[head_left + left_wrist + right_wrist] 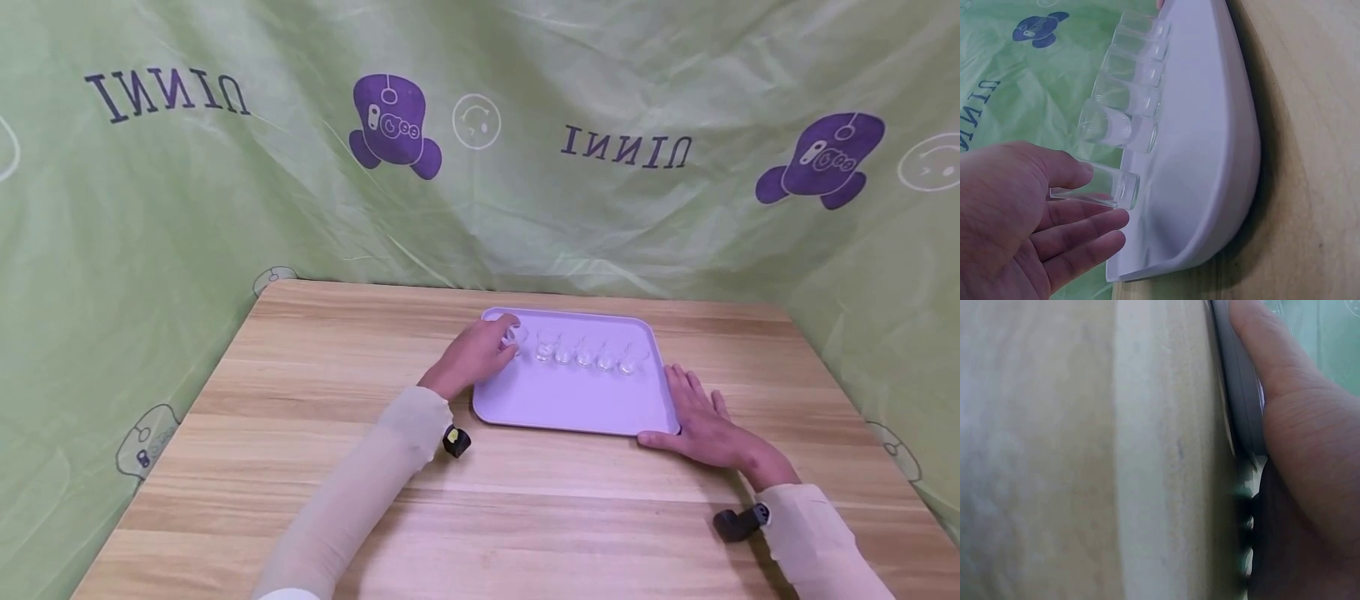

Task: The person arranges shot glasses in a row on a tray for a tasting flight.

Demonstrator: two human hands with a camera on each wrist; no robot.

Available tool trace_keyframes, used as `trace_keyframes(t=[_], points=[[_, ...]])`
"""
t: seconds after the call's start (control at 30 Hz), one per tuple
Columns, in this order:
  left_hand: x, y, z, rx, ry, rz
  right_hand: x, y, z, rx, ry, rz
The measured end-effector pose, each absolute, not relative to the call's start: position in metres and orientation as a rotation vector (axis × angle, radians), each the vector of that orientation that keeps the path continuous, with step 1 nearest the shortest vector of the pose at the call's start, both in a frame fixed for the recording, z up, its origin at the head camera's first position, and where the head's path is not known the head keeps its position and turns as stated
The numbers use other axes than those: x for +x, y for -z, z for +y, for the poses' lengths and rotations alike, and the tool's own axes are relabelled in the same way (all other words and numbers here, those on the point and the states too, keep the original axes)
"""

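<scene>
A pale purple tray (570, 404) lies on the wooden table. At its left end my left hand (476, 357) pinches a small clear shot glass (1124, 189) between thumb and fingers. The left wrist view shows this glass upright relative to the tray, its base towards the tray floor; I cannot tell whether it touches. Several similar glasses (585, 357) stand in a row to its right, apart from it. My right hand (705, 429) rests at the tray's near right corner, thumb along the front edge, the other fingers extended along the right side.
The tray's raised rim (1241, 125) runs around the glasses. The wooden table (337, 358) extends on all sides of the tray. Behind it hangs a green curtain (525, 225) with purple prints.
</scene>
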State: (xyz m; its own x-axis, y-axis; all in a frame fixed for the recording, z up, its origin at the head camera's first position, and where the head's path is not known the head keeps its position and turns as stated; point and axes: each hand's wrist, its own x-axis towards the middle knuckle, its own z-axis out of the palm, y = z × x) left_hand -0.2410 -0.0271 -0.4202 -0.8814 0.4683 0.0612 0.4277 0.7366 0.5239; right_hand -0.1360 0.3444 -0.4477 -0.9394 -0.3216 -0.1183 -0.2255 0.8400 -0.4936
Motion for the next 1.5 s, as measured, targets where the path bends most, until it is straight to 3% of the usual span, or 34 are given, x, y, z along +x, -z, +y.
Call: trace_keyframes(t=[1.5], points=[[-0.2466,0.4249,-0.0183,0.775,-0.816,2.823,-0.1364,0.4525,0.3486,-0.452,0.743,2.828]])
